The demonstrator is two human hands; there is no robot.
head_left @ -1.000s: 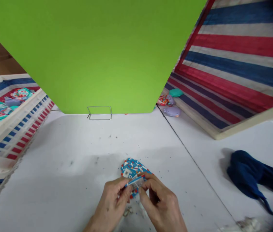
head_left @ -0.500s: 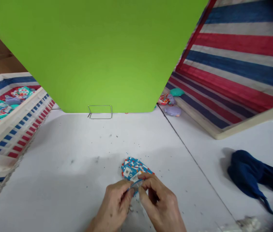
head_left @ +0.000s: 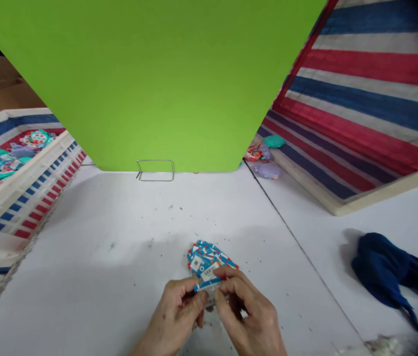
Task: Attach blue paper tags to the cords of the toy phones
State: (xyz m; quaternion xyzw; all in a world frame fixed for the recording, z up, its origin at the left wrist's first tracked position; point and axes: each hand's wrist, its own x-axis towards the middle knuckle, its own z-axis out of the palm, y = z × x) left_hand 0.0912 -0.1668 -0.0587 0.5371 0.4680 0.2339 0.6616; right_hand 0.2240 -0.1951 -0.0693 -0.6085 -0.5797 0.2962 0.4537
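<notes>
Between both hands is a small blue-and-white printed card [head_left: 209,284], tilted so that its blue edge faces up. My left hand [head_left: 179,309] pinches its left end between thumb and fingers. My right hand [head_left: 248,306] grips the right end, with the fingertips close together. Just beyond them lies a loose pile of blue, white and red printed cards [head_left: 205,257], some bearing barcodes; its near part is hidden by my hands. Whatever is under the held card is too small to make out.
A green board [head_left: 164,89] rises at the back, a wire stand [head_left: 156,170] at its foot. Left is a white basket [head_left: 34,190] of colourful toys. To the right are a striped-lined bin [head_left: 342,202], purple toy [head_left: 268,171] and dark blue cloth [head_left: 383,267] on the white table [head_left: 94,277].
The held card has turned so that more of its blue-and-white face shows. Both hands keep their grip and have barely moved; the whole view has shifted slightly.
</notes>
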